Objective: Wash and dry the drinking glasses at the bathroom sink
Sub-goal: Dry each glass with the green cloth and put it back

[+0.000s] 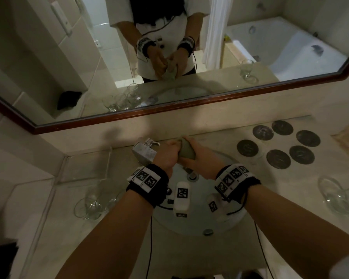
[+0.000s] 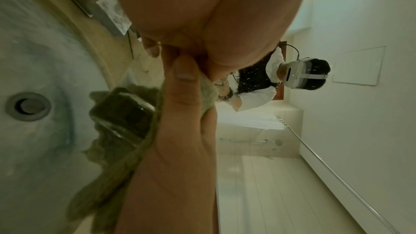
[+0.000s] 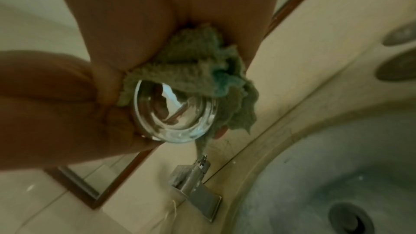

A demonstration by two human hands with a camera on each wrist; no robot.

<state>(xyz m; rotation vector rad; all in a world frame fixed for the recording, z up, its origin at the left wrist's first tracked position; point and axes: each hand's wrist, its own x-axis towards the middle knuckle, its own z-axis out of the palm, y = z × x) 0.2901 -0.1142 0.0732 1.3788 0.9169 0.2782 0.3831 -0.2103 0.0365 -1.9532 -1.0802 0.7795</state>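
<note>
Wide mirror (image 1: 210, 81) across the far wall, pale countertop (image 1: 280, 228) below it, round sink basin (image 1: 191, 224) set in the middle with the chrome faucet (image 1: 144, 152) at its far left edge. Over the basin, both hands meet: left hand (image 1: 165, 156) curled around the drinking glass (image 3: 173, 113), right hand (image 1: 201, 158) gripping the green cloth (image 1: 186, 151) wrapped over it. Washed glasses (image 1: 93, 202) stand near left, one lying glass (image 1: 334, 196) at right, six dark coasters (image 1: 278, 143) far right.

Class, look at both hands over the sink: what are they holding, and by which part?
Both hands hold a drinking glass wrapped in a green cloth; right hand grips its cloth-covered body, left hand holds the other end.
</note>
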